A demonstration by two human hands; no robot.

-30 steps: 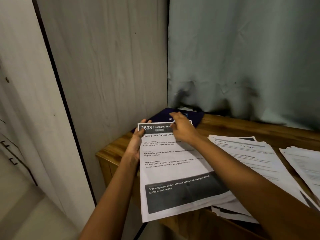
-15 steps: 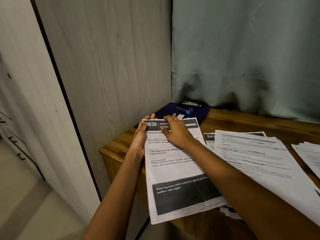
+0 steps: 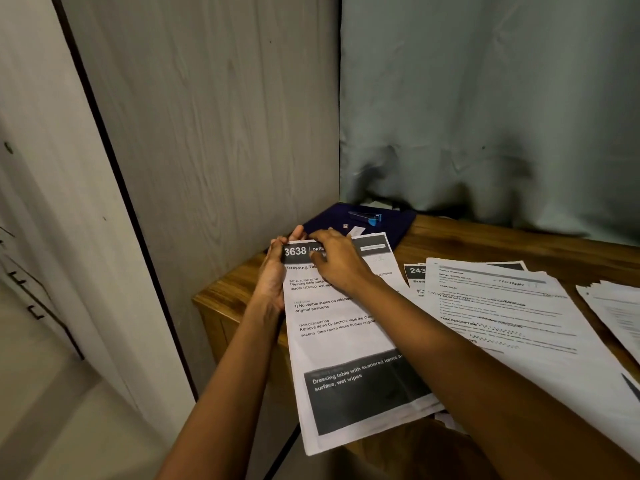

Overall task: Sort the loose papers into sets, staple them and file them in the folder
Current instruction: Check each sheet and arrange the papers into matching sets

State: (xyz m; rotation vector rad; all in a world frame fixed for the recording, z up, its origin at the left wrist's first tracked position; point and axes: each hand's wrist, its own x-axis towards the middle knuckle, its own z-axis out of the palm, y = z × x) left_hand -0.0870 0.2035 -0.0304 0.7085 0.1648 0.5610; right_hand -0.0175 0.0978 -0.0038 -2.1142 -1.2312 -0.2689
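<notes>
Both left hand (image 3: pixel 273 275) and right hand (image 3: pixel 341 263) pinch the paper set (image 3: pixel 346 344) with curled fingers; stapler (image 3: pixel 365 216) lies atop folder (image 3: pixel 323 220).

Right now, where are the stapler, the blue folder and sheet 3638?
stapler (image 3: pixel 363 215), head view, its body.
blue folder (image 3: pixel 322 221), head view, bare cover.
sheet 3638 (image 3: pixel 346 348), head view, white middle.

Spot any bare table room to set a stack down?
Bare wood strip at the table's back, right of the blue folder, between the curtain and the paper piles. Small patch at the left front corner. Front and right: crowded with those piles.
</notes>
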